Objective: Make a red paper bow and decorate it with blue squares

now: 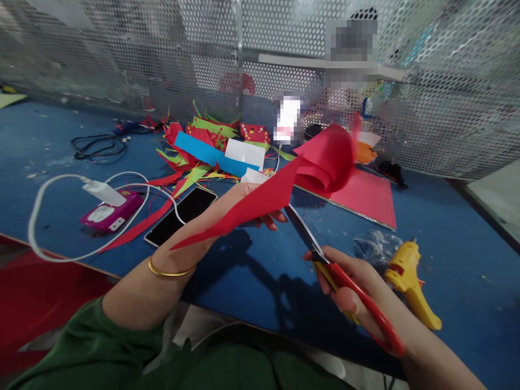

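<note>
My left hand [268, 216] holds a sheet of red paper [260, 201] above the table. The paper partly covers the hand; a long strip of it hangs back over the wrist, and a curled part [325, 157] rises at the far side. In my right hand [345, 276] is a pair of scissors [361, 298] with red and yellow handles. Their blades point up and left, the tips meeting the lower edge of the red paper near my left fingers. How far the blades are apart is hard to make out.
On the blue table [459, 244] lie a yellow glue gun [412, 284] at right, a black-screened phone [182, 216] and a purple power socket [114, 211] with a white cable at left. Coloured paper scraps [190, 154] and a blue strip [215, 154] lie behind, before a perforated metal screen [182, 54].
</note>
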Motion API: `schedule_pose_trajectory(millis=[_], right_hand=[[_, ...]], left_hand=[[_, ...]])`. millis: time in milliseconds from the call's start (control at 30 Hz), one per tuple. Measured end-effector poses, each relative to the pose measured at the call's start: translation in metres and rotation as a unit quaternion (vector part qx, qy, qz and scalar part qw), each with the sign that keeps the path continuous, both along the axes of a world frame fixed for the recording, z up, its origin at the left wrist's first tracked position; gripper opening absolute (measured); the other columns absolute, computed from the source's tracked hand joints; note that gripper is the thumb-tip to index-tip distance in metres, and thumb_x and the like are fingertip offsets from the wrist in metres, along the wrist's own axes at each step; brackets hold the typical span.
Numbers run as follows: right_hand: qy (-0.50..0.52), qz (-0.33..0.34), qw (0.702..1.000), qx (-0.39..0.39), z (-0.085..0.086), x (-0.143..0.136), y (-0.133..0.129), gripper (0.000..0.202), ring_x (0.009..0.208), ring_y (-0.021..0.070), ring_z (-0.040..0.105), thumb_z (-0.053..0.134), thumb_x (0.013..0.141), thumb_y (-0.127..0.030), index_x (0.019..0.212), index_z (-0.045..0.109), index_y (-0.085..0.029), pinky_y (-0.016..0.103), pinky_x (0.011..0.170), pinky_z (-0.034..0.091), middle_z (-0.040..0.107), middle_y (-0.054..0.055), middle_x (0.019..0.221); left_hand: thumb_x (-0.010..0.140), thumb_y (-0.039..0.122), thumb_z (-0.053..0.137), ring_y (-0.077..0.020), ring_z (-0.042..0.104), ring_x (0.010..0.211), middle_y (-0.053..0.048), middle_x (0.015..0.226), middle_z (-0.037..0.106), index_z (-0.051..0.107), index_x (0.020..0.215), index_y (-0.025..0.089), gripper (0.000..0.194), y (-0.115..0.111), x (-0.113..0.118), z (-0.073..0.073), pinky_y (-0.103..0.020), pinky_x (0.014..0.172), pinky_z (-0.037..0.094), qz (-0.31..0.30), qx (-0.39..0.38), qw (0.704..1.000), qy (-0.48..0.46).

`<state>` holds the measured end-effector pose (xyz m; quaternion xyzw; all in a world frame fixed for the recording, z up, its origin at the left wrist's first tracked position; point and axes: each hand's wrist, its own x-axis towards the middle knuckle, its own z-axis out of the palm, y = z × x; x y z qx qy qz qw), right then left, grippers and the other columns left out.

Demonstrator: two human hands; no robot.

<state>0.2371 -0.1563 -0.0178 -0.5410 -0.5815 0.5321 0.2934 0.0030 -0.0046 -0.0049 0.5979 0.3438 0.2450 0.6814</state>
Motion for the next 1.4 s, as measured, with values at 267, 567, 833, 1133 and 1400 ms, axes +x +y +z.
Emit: schedule_pose_trajectory(millis=[267,567,833,1133,1400], right_hand=[[-0.021,0.028,0.999,0.007,0.004,0.000,0.002,0.081,0.057,0.0119,0.043,0.049,0.059,-0.098,0.085,0.054,-0.021,0.025,0.049,0.035,0.054,-0.001,0.069],[-0.054,0.029,0.997,0.046,0.009,-0.001,0.003,0.083,0.056,0.0123,0.039,0.044,0.062,-0.098,0.092,0.059,-0.022,0.025,0.049,0.034,0.045,-0.004,0.063],[-0.093,0.030,0.990,0.099,0.002,0.000,0.002,0.081,0.064,0.0189,0.054,0.040,0.070,-0.094,0.097,0.062,-0.021,0.030,0.062,0.048,0.053,-0.001,0.063],[-0.115,0.025,0.988,0.095,0.001,-0.002,0.001,0.085,0.065,0.0181,0.053,0.038,0.072,-0.093,0.105,0.065,-0.020,0.026,0.057,0.044,0.054,-0.001,0.066],[-0.108,0.017,0.989,0.095,-0.002,-0.001,0.001,0.083,0.062,0.0157,0.048,0.040,0.073,-0.092,0.105,0.066,-0.020,0.024,0.054,0.040,0.054,-0.001,0.067]], left_hand=[[0.075,0.035,0.080,-0.0125,0.066,0.066,-0.001,0.074,0.074,0.072,0.075,0.016,0.021,-0.006,0.008,0.008,-0.022,0.061,0.050,0.071,0.091,0.993,0.009],[0.067,0.034,0.085,-0.0136,0.066,0.067,-0.001,0.074,0.073,0.072,0.075,0.015,0.024,-0.004,0.011,0.004,-0.025,0.066,0.053,0.063,0.020,0.998,-0.010],[0.067,0.032,0.086,-0.0133,0.066,0.066,-0.002,0.073,0.074,0.074,0.077,0.015,0.023,-0.007,0.012,0.000,-0.025,0.067,0.052,0.048,-0.034,0.998,-0.023],[0.071,0.024,0.083,-0.0108,0.065,0.064,-0.001,0.071,0.074,0.074,0.074,0.014,0.014,-0.009,0.013,0.001,-0.023,0.066,0.052,0.033,-0.060,0.997,-0.040],[0.068,0.027,0.085,-0.0115,0.066,0.062,-0.002,0.071,0.074,0.073,0.073,0.014,0.018,-0.009,0.012,-0.002,-0.022,0.063,0.051,0.030,-0.077,0.995,-0.051]])
